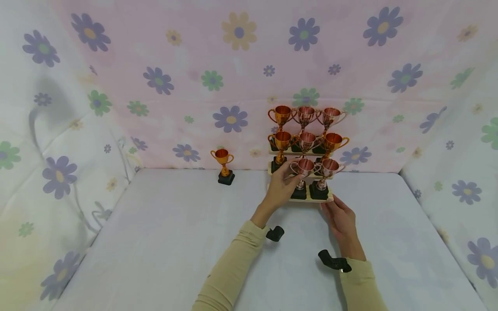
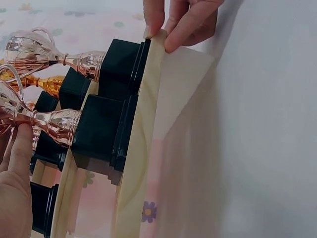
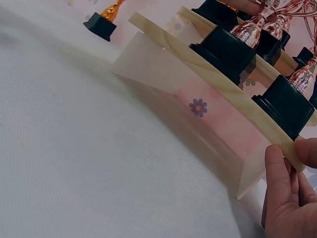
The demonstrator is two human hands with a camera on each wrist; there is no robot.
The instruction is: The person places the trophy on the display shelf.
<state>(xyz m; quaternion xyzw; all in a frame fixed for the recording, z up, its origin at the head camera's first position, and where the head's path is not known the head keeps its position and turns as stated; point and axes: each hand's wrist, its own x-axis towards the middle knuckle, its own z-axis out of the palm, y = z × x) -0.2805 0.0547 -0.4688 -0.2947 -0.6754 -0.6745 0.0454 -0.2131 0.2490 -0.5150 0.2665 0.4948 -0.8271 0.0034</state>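
A tiered wooden rack (image 1: 287,200) bears small trophy cups on black bases, some gold and some rose-gold. With thumb and fingers my left hand (image 1: 281,186) holds a rose-gold trophy cup (image 2: 63,128) by its upper stem, its black base standing on the front lowest shelf (image 2: 141,130). To its right, at the shelf's end, is another rose-gold trophy cup (image 1: 322,185). My right hand (image 1: 343,219) pinches the front right corner of that shelf between thumb and fingers, seen closely in the right wrist view. Parts of the left fingers are hidden behind the cup.
A single gold trophy cup (image 1: 222,159) stands on the white tabletop (image 1: 175,233), left of the rack near the back. Flowered cloth (image 1: 194,108) forms the back and side walls. Black wrist devices (image 1: 334,261) sit at both cuffs.
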